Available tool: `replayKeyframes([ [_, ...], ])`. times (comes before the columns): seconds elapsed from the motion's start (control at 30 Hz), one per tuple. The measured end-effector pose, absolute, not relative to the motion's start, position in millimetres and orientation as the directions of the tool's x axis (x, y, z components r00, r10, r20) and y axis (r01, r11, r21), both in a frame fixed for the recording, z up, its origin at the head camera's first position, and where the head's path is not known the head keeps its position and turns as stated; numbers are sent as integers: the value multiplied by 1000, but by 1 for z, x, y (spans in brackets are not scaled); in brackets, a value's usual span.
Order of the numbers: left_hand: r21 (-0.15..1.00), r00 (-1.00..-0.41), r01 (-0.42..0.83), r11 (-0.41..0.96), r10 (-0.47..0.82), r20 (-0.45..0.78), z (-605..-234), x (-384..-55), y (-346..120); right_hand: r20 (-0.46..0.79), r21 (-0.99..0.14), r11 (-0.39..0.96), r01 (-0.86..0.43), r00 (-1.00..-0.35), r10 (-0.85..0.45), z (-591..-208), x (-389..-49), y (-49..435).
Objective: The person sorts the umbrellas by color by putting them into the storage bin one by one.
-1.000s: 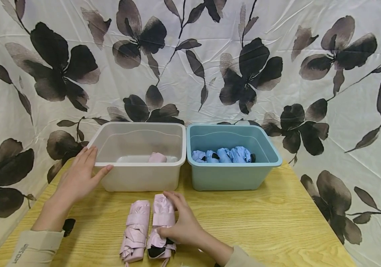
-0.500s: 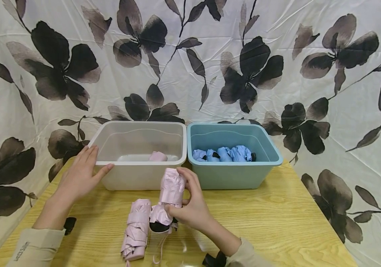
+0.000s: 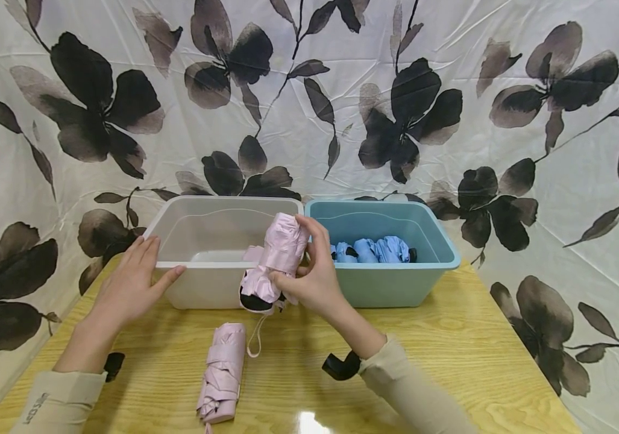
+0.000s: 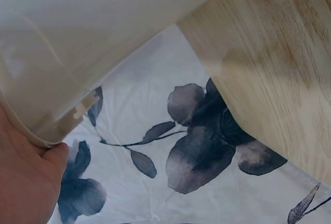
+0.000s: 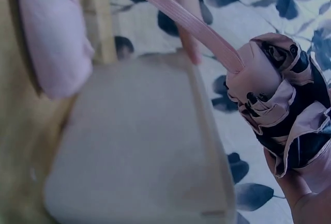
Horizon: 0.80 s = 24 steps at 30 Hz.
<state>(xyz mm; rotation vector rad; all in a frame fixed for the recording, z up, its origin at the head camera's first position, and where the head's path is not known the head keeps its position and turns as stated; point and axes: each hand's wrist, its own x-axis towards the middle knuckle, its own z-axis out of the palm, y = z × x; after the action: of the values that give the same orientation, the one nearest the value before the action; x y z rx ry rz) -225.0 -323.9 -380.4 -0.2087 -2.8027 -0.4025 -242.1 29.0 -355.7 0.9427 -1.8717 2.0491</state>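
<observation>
My right hand (image 3: 317, 271) grips a folded pink umbrella (image 3: 282, 244) at the front right of the white bin (image 3: 222, 288), tilted with its top over the rim. Its black-edged lower end and dangling wrist strap (image 5: 194, 27) show large in the right wrist view. My left hand (image 3: 130, 283) rests on the bin's left front corner, fingers along the side rim and thumb at the front rim. Inside that bin lies another pink item (image 3: 252, 254), partly hidden. A second folded pink umbrella (image 3: 222, 374) lies on the table, nearest me.
Right beside the white bin stands a blue-green bin (image 3: 382, 289) holding several blue folded bundles (image 3: 390, 249). Both bins are at the back of the wooden table (image 3: 450, 361), before a floral cloth (image 3: 320, 120). Black wrist-worn pieces (image 3: 342, 366) show by the sleeves.
My right hand has picked up the right-hand pink umbrella from the table and carried it up and forward to the white bin's rim. The left hand has stayed in place.
</observation>
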Motion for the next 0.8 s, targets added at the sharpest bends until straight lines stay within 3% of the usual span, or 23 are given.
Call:
replayKeyframes([
  [0.23, 254, -945, 177, 951, 93, 312, -380, -223, -323, 539, -842, -159, -516, -821, -189, -326, -282, 11],
  [0.5, 251, -941, 183, 951, 95, 325, -378, -222, -323, 464, -886, -27, -464, -879, -111, -311, -326, -19],
  [0.8, 247, -943, 183, 952, 100, 316, -378, -224, -324, 345, -917, 171, -359, -932, -110, -320, -358, -54],
])
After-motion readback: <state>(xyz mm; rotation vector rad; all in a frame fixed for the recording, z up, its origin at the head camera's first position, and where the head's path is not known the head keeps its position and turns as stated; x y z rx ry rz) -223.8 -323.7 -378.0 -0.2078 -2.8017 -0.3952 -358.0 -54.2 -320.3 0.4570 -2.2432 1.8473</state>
